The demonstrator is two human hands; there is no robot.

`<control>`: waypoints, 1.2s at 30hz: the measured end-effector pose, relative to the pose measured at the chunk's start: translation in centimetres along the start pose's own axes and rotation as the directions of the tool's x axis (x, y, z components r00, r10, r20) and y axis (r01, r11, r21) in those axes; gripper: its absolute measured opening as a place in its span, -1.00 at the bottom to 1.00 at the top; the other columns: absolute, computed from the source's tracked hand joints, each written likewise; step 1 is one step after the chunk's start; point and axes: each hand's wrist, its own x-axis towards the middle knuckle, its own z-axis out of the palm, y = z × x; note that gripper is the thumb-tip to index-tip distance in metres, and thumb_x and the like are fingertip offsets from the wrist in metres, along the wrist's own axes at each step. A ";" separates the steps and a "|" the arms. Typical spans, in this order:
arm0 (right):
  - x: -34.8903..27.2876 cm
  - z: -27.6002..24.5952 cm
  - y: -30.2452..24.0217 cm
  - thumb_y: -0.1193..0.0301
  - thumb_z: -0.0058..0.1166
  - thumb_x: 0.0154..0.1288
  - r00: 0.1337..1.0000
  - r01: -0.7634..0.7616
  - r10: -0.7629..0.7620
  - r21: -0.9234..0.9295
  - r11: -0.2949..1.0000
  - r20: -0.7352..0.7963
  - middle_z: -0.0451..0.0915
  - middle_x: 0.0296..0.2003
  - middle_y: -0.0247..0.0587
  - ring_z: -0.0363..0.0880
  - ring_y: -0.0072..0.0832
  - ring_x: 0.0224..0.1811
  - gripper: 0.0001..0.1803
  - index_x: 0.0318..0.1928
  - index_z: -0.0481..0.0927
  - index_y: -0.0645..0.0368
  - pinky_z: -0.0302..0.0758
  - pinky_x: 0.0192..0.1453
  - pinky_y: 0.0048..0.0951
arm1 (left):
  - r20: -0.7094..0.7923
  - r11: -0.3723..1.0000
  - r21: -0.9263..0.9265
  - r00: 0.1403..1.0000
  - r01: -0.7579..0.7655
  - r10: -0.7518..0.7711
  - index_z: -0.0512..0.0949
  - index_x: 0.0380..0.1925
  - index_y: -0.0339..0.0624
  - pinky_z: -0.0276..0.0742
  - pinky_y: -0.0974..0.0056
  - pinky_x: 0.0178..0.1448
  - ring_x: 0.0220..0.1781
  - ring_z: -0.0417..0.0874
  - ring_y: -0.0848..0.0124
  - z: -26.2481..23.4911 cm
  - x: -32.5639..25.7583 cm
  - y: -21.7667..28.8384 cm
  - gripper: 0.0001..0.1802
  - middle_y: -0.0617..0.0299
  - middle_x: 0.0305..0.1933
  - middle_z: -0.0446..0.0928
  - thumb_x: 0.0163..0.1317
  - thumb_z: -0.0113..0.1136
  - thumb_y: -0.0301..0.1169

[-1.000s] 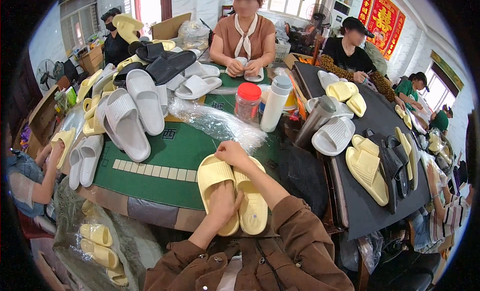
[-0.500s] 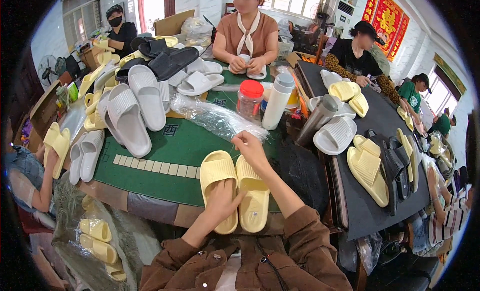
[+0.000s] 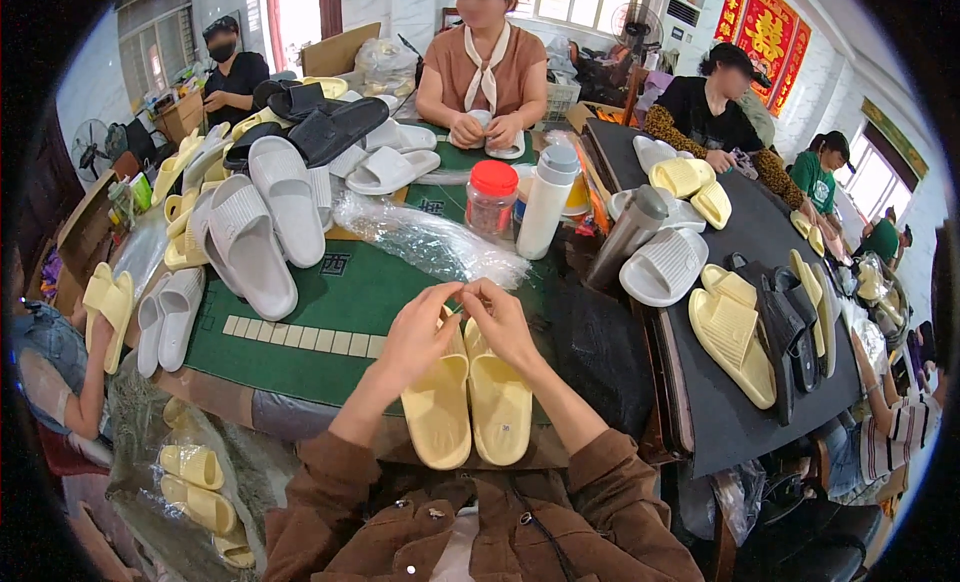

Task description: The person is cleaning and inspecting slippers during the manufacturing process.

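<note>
A pair of pale yellow slippers [image 3: 470, 407] lies side by side at the near edge of the green table mat [image 3: 320, 307], toes pointing away from me. My left hand [image 3: 420, 332] and my right hand [image 3: 508, 320] meet just above the toe ends. Their fingertips pinch together on the near end of a thin clear plastic bag [image 3: 425, 240], whose crumpled pile stretches away to the upper left. Neither hand touches the slippers.
Behind the plastic stand a red-lidded jar [image 3: 493, 197], a white bottle [image 3: 548, 202] and a steel flask [image 3: 628, 237]. White, grey and black slippers [image 3: 265, 217] crowd the left. Yellow and black slippers lie on the black table [image 3: 740, 432] to the right. Other people sit around, and bagged yellow slippers [image 3: 195, 472] sit at lower left.
My left hand has lifted off the left slipper. My right hand has drawn back from the plastic pile. Both now meet above the slippers' toes.
</note>
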 end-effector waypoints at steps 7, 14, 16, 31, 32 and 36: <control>-0.4 -1.1 1.5 0.41 -0.01 0.35 0.980 -0.186 0.194 0.162 0.969 -0.035 0.53 -0.43 -0.37 0.43 -0.69 -0.37 -0.85 -0.27 0.53 0.25 0.37 -0.23 -0.61 | 0.278 0.948 -0.250 0.953 0.195 -0.123 0.48 -0.14 -0.36 0.53 0.37 -0.20 -0.30 0.63 0.47 1.9 2.2 -2.9 -0.78 0.09 -0.33 0.62 0.21 0.11 -0.52; 0.0 -1.3 1.4 0.44 0.02 0.32 0.978 -0.147 0.190 0.354 0.923 -0.087 0.55 -0.34 -0.39 0.46 -0.66 -0.24 -0.83 -0.15 0.53 0.25 0.36 -0.05 -0.60 | 0.207 0.936 -0.285 0.967 0.205 -0.149 0.52 -0.29 -0.37 0.47 0.39 -0.31 -0.42 0.57 0.54 2.2 3.3 -3.1 -0.85 0.19 -0.47 0.55 0.22 0.13 -0.47; 0.0 -0.9 1.9 0.45 0.03 0.32 0.973 -0.121 0.191 0.414 0.902 -0.131 0.56 -0.32 -0.36 0.49 -0.65 -0.22 -0.83 -0.13 0.54 0.27 0.41 0.00 -0.59 | 0.185 0.938 -0.288 0.972 0.192 -0.143 0.52 -0.29 -0.37 0.46 0.41 -0.33 -0.43 0.54 0.55 2.8 2.5 -4.1 -0.85 0.21 -0.48 0.54 0.23 0.12 -0.47; 0.6 -1.4 2.3 0.44 0.05 0.31 0.959 -0.257 0.279 0.282 0.925 -0.041 0.57 -0.38 -0.37 0.47 -0.68 -0.34 -0.84 -0.19 0.58 0.28 0.43 -0.19 -0.63 | 0.104 0.969 -0.224 0.991 0.103 -0.082 0.52 -0.32 -0.35 0.37 0.39 -0.41 -0.53 0.44 0.52 3.1 1.7 -3.8 -0.88 0.18 -0.51 0.50 0.23 0.09 -0.49; 0.6 -1.3 2.4 0.44 0.05 0.31 0.959 -0.258 0.280 0.282 0.924 -0.040 0.57 -0.38 -0.37 0.47 -0.68 -0.34 -0.84 -0.19 0.58 0.28 0.43 -0.19 -0.63 | 0.103 0.973 -0.213 0.993 0.085 -0.064 0.52 -0.32 -0.35 0.38 0.38 -0.41 -0.52 0.45 0.50 3.1 1.7 -3.8 -0.88 0.15 -0.50 0.51 0.23 0.10 -0.49; 0.2 -1.4 2.4 0.44 0.06 0.30 0.964 -0.215 0.250 0.288 0.933 -0.088 0.58 -0.35 -0.39 0.46 -0.69 -0.33 -0.83 -0.18 0.60 0.26 0.42 -0.19 -0.63 | 0.084 0.976 -0.217 0.996 0.011 0.007 0.51 -0.33 -0.36 0.40 0.35 -0.40 -0.51 0.50 0.43 3.3 1.6 -3.9 -0.89 0.10 -0.47 0.52 0.21 0.10 -0.50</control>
